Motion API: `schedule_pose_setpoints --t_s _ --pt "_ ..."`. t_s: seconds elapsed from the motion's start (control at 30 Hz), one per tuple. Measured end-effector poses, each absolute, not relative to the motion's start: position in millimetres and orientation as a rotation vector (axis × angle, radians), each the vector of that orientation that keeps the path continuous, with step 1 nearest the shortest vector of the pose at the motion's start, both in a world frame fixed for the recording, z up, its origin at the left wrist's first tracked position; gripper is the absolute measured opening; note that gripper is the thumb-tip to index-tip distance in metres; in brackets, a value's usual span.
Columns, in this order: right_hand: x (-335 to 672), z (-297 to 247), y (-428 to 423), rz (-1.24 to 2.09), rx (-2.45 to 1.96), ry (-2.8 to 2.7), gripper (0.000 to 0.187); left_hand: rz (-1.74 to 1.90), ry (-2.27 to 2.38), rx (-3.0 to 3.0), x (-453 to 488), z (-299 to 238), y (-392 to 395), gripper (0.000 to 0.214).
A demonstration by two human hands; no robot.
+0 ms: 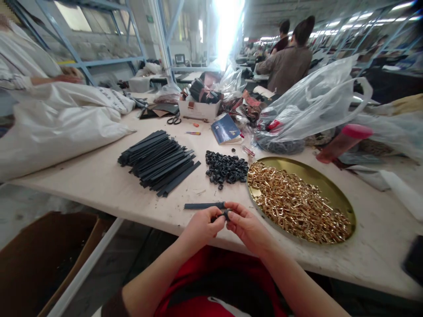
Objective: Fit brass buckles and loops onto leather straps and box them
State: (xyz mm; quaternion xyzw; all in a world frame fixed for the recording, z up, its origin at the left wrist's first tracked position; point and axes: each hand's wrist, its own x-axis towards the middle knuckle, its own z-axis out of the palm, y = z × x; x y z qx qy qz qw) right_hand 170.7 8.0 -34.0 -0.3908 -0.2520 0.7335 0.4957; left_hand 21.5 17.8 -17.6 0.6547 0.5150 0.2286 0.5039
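My left hand (pixel 205 225) and my right hand (pixel 245 226) meet at the table's front edge. Their fingers pinch a small black strip (pixel 226 214) between them, and its ends are partly hidden by the fingertips. Just beyond, a flat black strip (pixel 201 206) lies on the table, its right end close to my right index finger. A heap of small black loops (pixel 226 167) sits past the hands. To the right, a round gold tray (pixel 330 193) holds many small gold-coloured metal rings or buckles (pixel 297 204). Stacked black strips (pixel 158 160) lie left of the loops.
Behind the strips are scissors (pixel 174 120), a small knife or pen (pixel 193 133), a blue booklet (pixel 226 129) and a white box (pixel 198 110). Plastic bags (pixel 313 101) and a pink-lidded bottle (pixel 345 141) stand right. A white sack (pixel 59 127) covers the left. A cardboard box (pixel 42 255) is below.
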Motion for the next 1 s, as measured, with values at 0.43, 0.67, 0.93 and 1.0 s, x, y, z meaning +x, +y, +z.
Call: schedule_pose_setpoints --t_s 0.43,0.67,0.93,1.0 --pt "165.5 -26.1 -13.0 1.783 -0.878 -0.676 0.033 0.683 1.169 1.503 16.9 -6.3 -2.9 0.016" --pt "165.1 -38.5 -14.9 2.056 -0.845 -0.53 0.02 0.572 1.352 1.581 9.8 -14.7 0.8 0.026" --pt "167.9 -50.9 -13.2 2.274 -0.669 -0.419 0.019 0.484 1.357 1.659 8.7 -15.5 6.1 0.019" --pt "167.4 -52.5 -12.5 2.263 -0.688 -0.423 0.018 0.473 1.363 1.669 9.1 -13.7 6.9 0.02"
